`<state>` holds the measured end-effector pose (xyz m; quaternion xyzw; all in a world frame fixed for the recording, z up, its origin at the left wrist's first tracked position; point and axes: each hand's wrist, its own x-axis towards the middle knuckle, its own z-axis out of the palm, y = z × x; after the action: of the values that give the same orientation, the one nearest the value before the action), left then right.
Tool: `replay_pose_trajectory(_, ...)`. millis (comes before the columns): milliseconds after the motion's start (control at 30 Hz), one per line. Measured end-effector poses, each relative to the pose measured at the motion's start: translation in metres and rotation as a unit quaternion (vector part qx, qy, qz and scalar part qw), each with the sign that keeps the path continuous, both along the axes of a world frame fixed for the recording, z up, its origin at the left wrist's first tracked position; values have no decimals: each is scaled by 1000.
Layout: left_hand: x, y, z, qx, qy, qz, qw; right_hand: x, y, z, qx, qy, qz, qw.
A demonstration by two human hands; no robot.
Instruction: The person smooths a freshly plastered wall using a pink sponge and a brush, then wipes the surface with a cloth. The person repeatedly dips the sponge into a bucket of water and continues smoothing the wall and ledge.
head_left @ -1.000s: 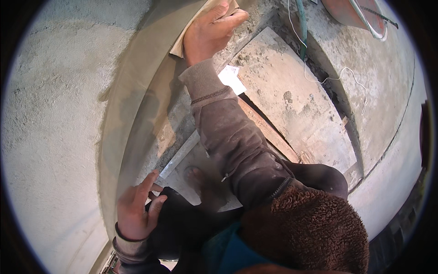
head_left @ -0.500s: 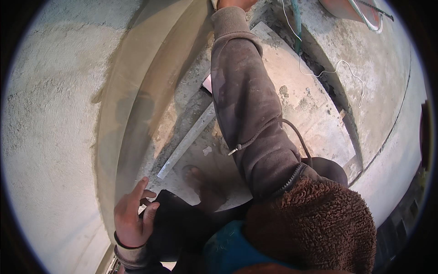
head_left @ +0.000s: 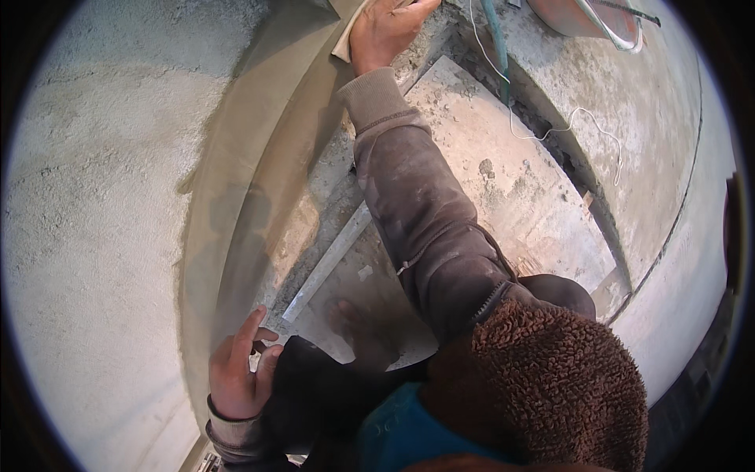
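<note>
At the far end of the smooth grey-brown plaster band [head_left: 271, 157], my right hand [head_left: 387, 33] is closed on a flat beige pad [head_left: 346, 39]. The pad's edge shows beside the fingers and lies against the plaster; whether it is cloth or sponge I cannot make out. My left hand [head_left: 242, 371] is held near my dark-clad knee, close to the lower end of the band. Its index finger is stretched out, the others are loosely bent, and nothing is in it.
A straight pale strip [head_left: 326, 263] lies beside my right forearm. To its right is a dusty board [head_left: 503, 181] with crumbs of mortar. Beyond run a green hose [head_left: 498, 47] and a thin white cord [head_left: 574, 118]. A reddish bucket [head_left: 570, 16] stands far right. Rough wall [head_left: 102, 197] fills the left.
My right hand has come nearer and further into view, bringing the beige pad into sight. The whole view has shifted slightly. My left hand keeps nearly the same pose.
</note>
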<state>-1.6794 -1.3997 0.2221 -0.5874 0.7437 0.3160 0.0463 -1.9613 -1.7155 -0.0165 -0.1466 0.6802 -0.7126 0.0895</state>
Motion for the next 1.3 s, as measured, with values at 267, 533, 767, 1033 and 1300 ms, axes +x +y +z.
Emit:
replay_pose_trajectory(267, -3, -2, -2, 2, -9, -19, 1000, 5, -1, 17, -38, 7, 28, 999)
replay_pose_trajectory(533, -8, -6, -12, -23, 13, -1, 1000, 10, 0, 7, -98, 15, 0, 995)
replay_pose_trajectory(767, -6, -1, -3, -28, -17, -23, 999, -64, -31, -36, 37, 35, -19, 999)
replay_pose_trajectory(1033, -19, -6, -8, -92, 176, 224, 954, 17, 192, 27, -496, -510, 430, 556)
replay_pose_trajectory(1300, -4, -2, 2, -116, 498, 378, 771, 152, 269, 161, -287, -658, 670, 189)
